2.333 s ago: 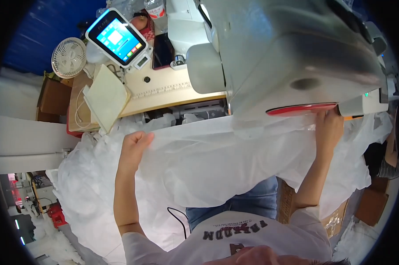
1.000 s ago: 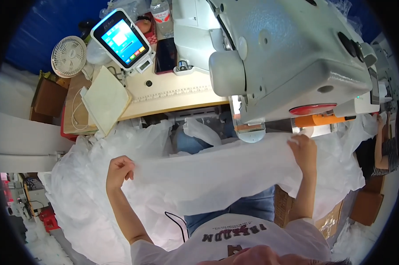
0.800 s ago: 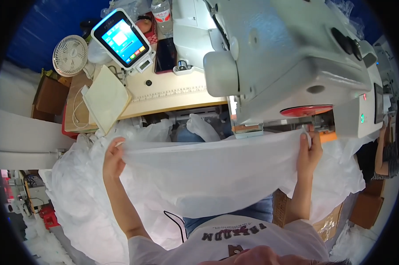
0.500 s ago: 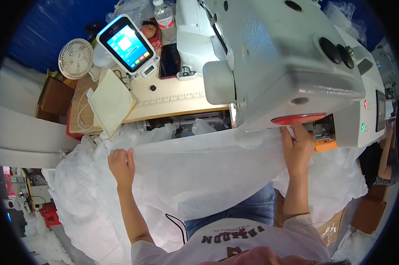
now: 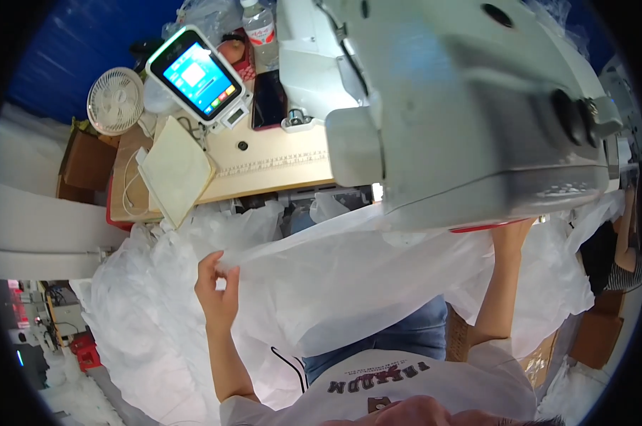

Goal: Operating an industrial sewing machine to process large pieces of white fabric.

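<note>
A sheet of thin white translucent fabric (image 5: 363, 284) hangs across my lap, its upper edge running from my left hand to beneath the sewing machine head (image 5: 505, 142). My left hand (image 5: 218, 291) is at the fabric's left end, thumb and forefinger curved and apart, with the corner of the edge right at the fingertips. Of my right hand (image 5: 512, 231) only the wrist and the back part show, on the fabric's right side. The grey machine head covers its fingers, along with the stitching area.
White fabric (image 5: 143, 312) is heaped on the left. On the wooden table (image 5: 264, 160) with a printed ruler are a lit control screen (image 5: 199, 74), a phone (image 5: 270, 99), a bottle (image 5: 260, 32), a pale pad (image 5: 175, 167) and a small fan (image 5: 115, 101). Another person's arm (image 5: 624, 234) shows far right.
My left hand has loosened from a pinch on the fabric edge and its fingers have parted. My right hand has moved right, behind the machine head. The view has shifted slightly.
</note>
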Demonstrator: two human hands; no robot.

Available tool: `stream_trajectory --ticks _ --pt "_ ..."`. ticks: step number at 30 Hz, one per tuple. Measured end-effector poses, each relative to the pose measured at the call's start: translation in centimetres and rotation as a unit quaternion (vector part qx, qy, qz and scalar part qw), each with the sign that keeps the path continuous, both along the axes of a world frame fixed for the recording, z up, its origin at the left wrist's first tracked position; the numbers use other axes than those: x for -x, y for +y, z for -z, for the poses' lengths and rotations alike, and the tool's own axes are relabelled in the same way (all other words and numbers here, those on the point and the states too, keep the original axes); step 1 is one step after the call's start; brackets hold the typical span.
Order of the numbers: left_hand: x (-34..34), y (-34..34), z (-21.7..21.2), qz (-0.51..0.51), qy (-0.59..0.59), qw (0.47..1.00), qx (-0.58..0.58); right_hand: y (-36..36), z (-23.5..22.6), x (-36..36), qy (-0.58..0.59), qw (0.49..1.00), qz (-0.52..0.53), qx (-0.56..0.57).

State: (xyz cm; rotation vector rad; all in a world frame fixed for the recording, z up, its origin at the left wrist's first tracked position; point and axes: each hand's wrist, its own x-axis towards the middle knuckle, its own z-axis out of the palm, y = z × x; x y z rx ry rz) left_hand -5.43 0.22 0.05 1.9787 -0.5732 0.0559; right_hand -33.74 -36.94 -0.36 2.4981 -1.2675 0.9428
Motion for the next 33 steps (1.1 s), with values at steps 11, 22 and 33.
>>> stream_trajectory --ticks 11,22,33 --pt "-5.8 11.9 2.6 0.197 0.446 0.868 0.094 8.7 -4.4 -4.2 0.044 0.984 -0.170 0.034" --pt "-4.7 7.3 0.4 -0.048 0.161 0.985 0.043 9.5 -5.6 -6.4 0.026 0.934 -0.171 -0.312" --pt "-5.6 3.7 3.5 0.200 0.207 0.952 -0.106 6.7 -0.2 2.2 -0.088 0.781 -0.002 -0.618"
